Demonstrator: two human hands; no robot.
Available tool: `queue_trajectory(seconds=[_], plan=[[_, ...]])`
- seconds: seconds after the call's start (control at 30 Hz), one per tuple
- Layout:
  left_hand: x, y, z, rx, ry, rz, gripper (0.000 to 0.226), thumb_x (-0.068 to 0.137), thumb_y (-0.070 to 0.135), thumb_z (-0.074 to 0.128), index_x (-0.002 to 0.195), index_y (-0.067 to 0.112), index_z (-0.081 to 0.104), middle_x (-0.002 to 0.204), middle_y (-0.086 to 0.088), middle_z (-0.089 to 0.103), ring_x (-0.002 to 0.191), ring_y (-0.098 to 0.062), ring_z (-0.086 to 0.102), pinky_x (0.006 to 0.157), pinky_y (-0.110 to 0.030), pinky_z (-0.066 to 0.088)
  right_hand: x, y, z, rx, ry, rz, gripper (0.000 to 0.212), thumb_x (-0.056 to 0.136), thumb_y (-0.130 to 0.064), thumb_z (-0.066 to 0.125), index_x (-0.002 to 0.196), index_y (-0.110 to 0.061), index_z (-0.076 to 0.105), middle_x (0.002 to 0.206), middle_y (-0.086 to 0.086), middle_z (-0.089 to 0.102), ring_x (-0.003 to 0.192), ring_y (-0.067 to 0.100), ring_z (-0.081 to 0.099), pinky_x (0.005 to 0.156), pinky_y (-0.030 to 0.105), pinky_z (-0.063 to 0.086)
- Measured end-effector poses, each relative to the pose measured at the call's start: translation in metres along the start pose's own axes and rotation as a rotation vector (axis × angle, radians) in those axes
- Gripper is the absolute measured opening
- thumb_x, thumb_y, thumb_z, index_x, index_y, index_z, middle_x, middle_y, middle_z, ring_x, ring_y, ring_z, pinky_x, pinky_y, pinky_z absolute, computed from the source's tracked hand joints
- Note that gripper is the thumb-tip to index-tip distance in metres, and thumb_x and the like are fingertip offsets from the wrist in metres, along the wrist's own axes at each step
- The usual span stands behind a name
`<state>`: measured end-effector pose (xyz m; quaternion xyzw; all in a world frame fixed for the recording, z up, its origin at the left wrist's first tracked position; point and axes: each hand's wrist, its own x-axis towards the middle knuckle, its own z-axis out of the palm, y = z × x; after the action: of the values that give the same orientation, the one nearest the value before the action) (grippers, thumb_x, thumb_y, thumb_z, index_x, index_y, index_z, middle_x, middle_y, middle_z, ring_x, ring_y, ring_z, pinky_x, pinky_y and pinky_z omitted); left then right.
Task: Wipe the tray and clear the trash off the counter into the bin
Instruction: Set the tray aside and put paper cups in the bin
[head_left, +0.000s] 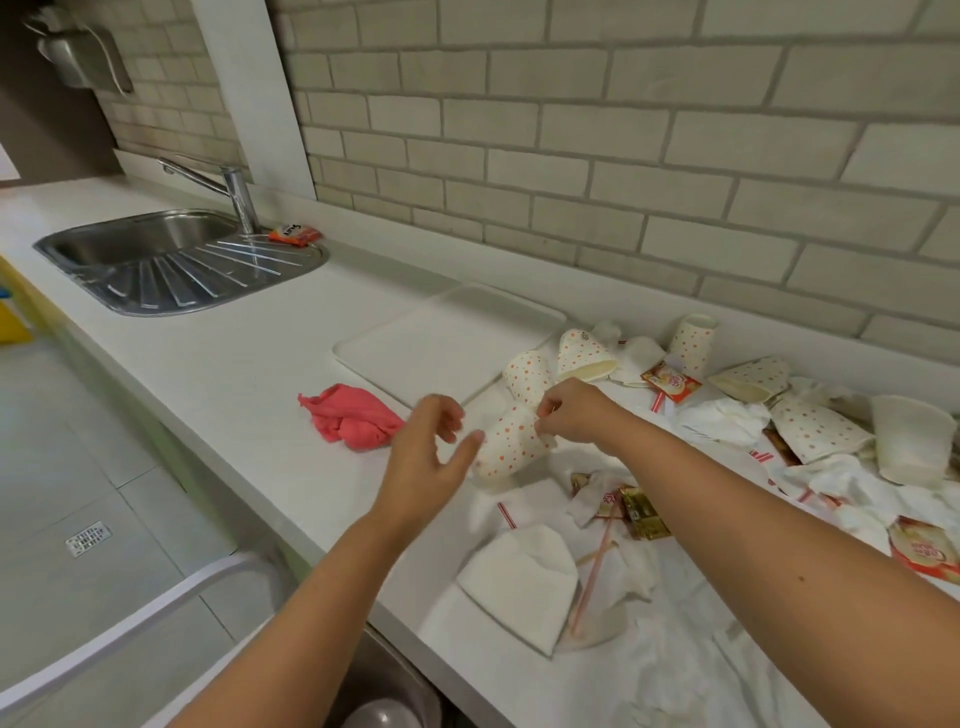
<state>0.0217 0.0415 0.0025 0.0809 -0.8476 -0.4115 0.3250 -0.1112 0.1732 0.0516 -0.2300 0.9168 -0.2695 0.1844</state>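
Glossy steel sink (93, 280), matt white counter (249, 364), paper cups (511, 447).

Bright, even indoor light; soft shadows, wide-angle bending at edges.

A white counter (249, 374) runs along the brick wall. A steel sink (171, 306) is set into its far end, and a small orange packet (293, 235) lies just beside the sink's rim. A white tray (452, 332) lies flat mid-counter, bare, with a crumpled pink cloth (353, 415) near its front corner. Right of the tray the surface is littered with dotted paper cups (693, 343) (some flattened, one tipped cup (506, 447) at the front), crumpled napkins (519, 582), printed sachets (670, 383), a gold wrapper (639, 512) and a pale straw (592, 571) lying across the napkins.
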Motion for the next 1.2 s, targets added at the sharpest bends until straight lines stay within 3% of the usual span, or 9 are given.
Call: queue_trajectory(seconds=[0.07,0.13,0.2,0.27,0.47,0.67,0.87,1.0,1.2], plan=[[-0.018,0.005,0.013,0.006,-0.115,0.008,0.019,0.078,0.031,0.066,0.083,0.019,0.051,0.080,-0.001,0.059,0.074,-0.006,0.051,0.063,-0.005,0.036,-0.008,0.004,-0.005,0.030,0.039,-0.032,0.025,0.085,-0.004,0.060,0.064,-0.014,0.051,0.079,0.002,0.055,0.082,0.020,0.050,0.069,0.026,0.041],[-0.029,0.007,0.021,0.047,-0.254,-0.053,0.026,0.075,0.042,0.069,0.085,0.023,0.053,0.088,0.005,0.055,0.077,-0.003,0.049,0.066,-0.008,0.037,-0.013,0.006,-0.010,0.044,0.087,-0.060,0.014,0.086,-0.005,0.059,0.073,-0.010,0.056,0.080,0.002,0.055,0.080,0.019,0.051,0.064,0.024,0.041],[-0.038,0.009,0.027,0.143,-0.455,-0.134,0.044,0.072,0.047,0.074,0.104,0.025,0.055,0.103,0.008,0.050,0.092,-0.005,0.048,0.081,-0.016,0.043,-0.021,0.008,-0.013,0.045,0.123,-0.091,0.006,0.087,-0.006,0.058,0.081,-0.008,0.060,0.085,0.004,0.056,0.080,0.019,0.051,0.058,0.021,0.040],[-0.044,0.014,0.030,0.230,-0.603,-0.182,0.068,0.068,0.051,0.077,0.123,0.024,0.048,0.114,0.007,0.048,0.104,-0.010,0.047,0.093,-0.028,0.044,-0.030,0.010,-0.014,0.042,0.137,-0.118,0.005,0.087,-0.007,0.058,0.085,-0.008,0.062,0.090,0.005,0.057,0.082,0.018,0.051,0.063,0.024,0.042],[-0.054,0.030,0.034,0.296,-0.674,-0.265,0.080,0.072,0.042,0.076,0.138,0.022,0.036,0.130,-0.001,0.048,0.117,-0.016,0.046,0.098,-0.027,0.039,-0.051,0.017,-0.016,0.023,0.142,-0.158,0.005,0.087,-0.007,0.058,0.086,-0.008,0.063,0.092,0.003,0.057,0.085,0.018,0.052,0.072,0.028,0.042],[-0.064,0.035,0.029,0.299,-0.575,-0.333,0.070,0.075,0.031,0.076,0.135,0.022,0.040,0.127,-0.004,0.047,0.110,-0.015,0.045,0.089,-0.020,0.034,-0.069,0.016,-0.017,0.004,0.153,-0.226,0.013,0.090,-0.010,0.057,0.098,-0.005,0.065,0.095,0.004,0.057,0.088,0.019,0.052,0.073,0.028,0.045],[-0.074,0.035,-0.029,0.179,-0.153,-0.516,0.053,0.077,0.018,0.075,0.124,0.022,0.053,0.109,0.000,0.053,0.096,-0.017,0.052,0.080,-0.027,0.042,-0.094,-0.012,-0.006,0.034,0.205,-0.456,0.013,0.090,-0.008,0.054,0.095,0.000,0.063,0.089,0.003,0.057,0.081,0.017,0.050,0.059,0.025,0.039],[-0.099,0.024,-0.079,0.167,0.078,-0.647,0.042,0.077,0.011,0.073,0.116,0.015,0.058,0.105,-0.002,0.054,0.093,-0.022,0.052,0.079,-0.036,0.049,-0.115,-0.040,0.020,0.022,0.114,-0.675,0.007,0.087,-0.004,0.055,0.084,-0.009,0.058,0.085,0.002,0.058,0.077,0.016,0.050,0.058,0.017,0.037],[-0.155,-0.008,-0.107,0.299,0.228,-0.871,0.028,0.079,0.009,0.067,0.107,0.009,0.062,0.107,-0.011,0.061,0.091,-0.025,0.054,0.083,-0.041,0.049,-0.137,-0.061,0.095,-0.168,-0.052,-0.955,0.011,0.087,-0.004,0.053,0.095,-0.003,0.062,0.093,0.009,0.056,0.081,0.020,0.049,0.068,0.027,0.037]])
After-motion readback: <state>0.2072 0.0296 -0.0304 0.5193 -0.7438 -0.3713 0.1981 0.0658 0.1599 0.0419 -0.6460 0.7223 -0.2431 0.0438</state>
